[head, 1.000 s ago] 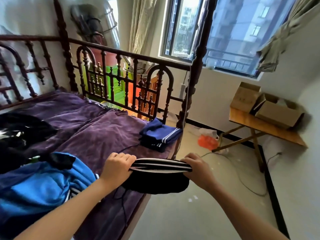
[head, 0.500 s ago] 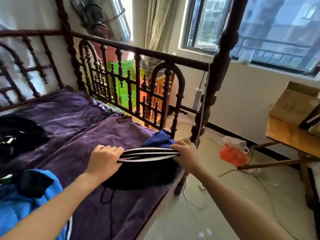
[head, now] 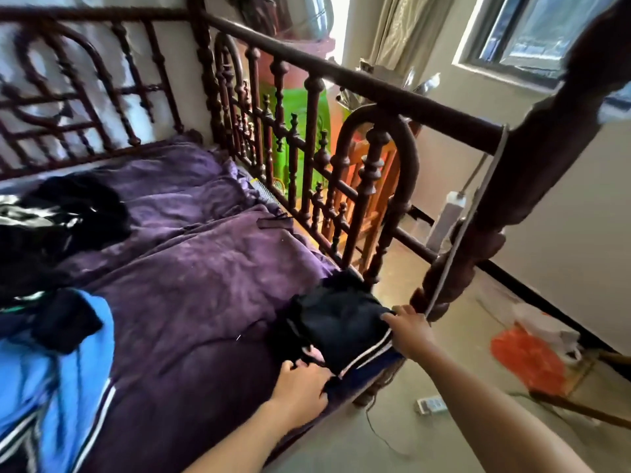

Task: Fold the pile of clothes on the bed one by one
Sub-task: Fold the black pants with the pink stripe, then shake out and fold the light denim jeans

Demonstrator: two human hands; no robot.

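Broadly, the purple blanket (head: 191, 268) covers the bed, with the unfolded pile of clothes (head: 51, 370) at 8 o'clock. At 6 o'clock, by the bed's corner, sits the folded black garment (head: 341, 326). The left hand (head: 300, 384) grips its near edge with curled fingers, and the right hand (head: 409, 332) grips its striped edge.

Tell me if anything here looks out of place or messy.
A power strip lies loose on the floor by the bed, and a crumpled orange bag sits near the wall. The folded black garment rests right at the bed's edge.
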